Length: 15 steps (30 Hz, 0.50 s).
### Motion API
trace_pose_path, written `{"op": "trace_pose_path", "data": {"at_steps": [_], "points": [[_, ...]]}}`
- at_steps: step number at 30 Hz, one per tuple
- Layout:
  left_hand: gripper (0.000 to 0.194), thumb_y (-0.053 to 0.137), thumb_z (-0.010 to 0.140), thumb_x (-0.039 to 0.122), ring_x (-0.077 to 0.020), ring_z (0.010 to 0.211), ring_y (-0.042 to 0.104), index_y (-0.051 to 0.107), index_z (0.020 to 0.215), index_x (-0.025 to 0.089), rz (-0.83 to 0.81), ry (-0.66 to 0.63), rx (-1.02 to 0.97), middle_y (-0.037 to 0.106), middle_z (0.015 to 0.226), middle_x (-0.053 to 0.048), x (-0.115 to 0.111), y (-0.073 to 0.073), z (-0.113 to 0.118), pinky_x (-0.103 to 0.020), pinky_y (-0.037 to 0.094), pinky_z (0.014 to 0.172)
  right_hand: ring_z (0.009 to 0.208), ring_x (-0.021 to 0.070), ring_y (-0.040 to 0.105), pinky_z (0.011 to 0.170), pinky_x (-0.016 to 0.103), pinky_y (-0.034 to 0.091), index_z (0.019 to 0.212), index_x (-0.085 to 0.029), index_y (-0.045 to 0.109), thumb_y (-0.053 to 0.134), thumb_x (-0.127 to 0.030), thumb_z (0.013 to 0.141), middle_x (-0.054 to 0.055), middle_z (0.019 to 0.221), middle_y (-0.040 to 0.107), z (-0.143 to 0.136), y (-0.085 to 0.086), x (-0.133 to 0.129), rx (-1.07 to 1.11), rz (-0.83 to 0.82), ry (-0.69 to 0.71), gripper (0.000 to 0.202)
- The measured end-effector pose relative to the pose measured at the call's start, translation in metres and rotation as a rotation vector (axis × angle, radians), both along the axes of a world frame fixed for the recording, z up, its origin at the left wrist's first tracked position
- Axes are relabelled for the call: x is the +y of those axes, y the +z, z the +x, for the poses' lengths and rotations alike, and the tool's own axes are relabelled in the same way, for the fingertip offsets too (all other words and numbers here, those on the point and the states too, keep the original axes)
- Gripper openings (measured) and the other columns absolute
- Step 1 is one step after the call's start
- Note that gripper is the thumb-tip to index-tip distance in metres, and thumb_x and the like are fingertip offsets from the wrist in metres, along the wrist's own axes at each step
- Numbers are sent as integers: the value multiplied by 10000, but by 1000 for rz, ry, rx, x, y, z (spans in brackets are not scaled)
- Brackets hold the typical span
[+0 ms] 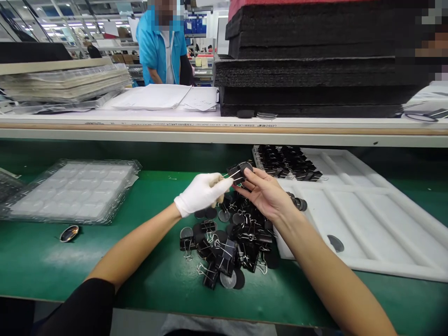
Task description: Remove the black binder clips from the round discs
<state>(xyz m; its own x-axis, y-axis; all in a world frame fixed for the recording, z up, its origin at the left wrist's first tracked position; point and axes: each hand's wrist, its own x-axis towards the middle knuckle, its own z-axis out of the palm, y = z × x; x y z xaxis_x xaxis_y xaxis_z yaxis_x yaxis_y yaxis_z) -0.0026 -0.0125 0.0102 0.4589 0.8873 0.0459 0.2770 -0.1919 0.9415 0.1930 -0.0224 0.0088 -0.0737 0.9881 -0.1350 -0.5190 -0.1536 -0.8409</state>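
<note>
In the middle of the view, my left hand (206, 191), in a white glove, grips the wire handles of a black binder clip (235, 173). My bare right hand (268, 191) pinches a dark round disc (246, 167) at the clip's far end. Whether the clip's jaws are on the disc I cannot tell. Below both hands lies a heap of black binder clips (226, 254), several of them with discs at their jaws. Loose clear and black discs (228, 280) lie among them on the green table (140, 275).
A white foam tray (353, 210) on the right holds rows of clips (287, 161) at its far end and a loose disc (336, 243). Clear plastic trays (73, 191) lie left, near a small oval object (69, 233). A shelf (175, 135) with black foam stacks (315, 74) crosses above. A person (163, 46) stands beyond.
</note>
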Motion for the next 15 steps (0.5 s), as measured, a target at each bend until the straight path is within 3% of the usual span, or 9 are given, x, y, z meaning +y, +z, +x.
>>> {"op": "trace_pose_path", "data": {"at_steps": [2, 4, 6, 9, 12, 15], "points": [[553, 398, 1004, 671, -100, 465, 537, 625, 885, 182, 67, -64, 38, 671, 679, -13, 9, -1, -8, -253, 452, 509, 979, 207, 707, 953, 434, 611, 842, -271, 723, 988, -363, 610, -17, 989, 772, 2, 1, 1, 14, 24, -27, 364], [562, 363, 1015, 664, -126, 547, 571, 650, 920, 191, 236, -45, 202, 680, 721, -20, 20, -5, -17, -271, 450, 567, 970, 202, 705, 884, 387, 622, 847, -286, 702, 967, -364, 628, -24, 969, 753, 4, 2, 3, 56, 36, -93, 353], [464, 506, 968, 647, -155, 664, 617, 685, 987, 219, 432, -55, 487, 699, 794, -12, 31, -13, -23, -270, 409, 598, 928, 183, 700, 786, 323, 610, 852, -292, 694, 951, -379, 637, -28, 921, 725, 6, 2, 5, 80, 18, -157, 346], [363, 643, 925, 561, -175, 766, 649, 718, 1120, 264, 665, -257, 821, 723, 949, -23, 46, -29, -26, -275, 359, 616, 888, 171, 688, 705, 286, 573, 881, -296, 701, 927, -402, 661, -22, 932, 709, 6, 1, 6, 32, 8, -176, 333], [355, 499, 1036, 460, -171, 711, 631, 747, 972, 216, 909, -344, 907, 703, 857, -59, 57, -40, -25, -304, 340, 634, 873, 154, 670, 706, 269, 558, 930, -296, 735, 902, -407, 710, -16, 963, 705, 5, 2, 4, -21, 56, -115, 298], [440, 439, 1066, 443, -168, 678, 619, 740, 864, 194, 1048, -182, 816, 692, 766, -68, 62, -37, -29, -322, 362, 668, 862, 143, 663, 702, 260, 554, 968, -300, 768, 869, -416, 755, -14, 966, 708, 7, 4, 1, -53, 117, -59, 263]]}}
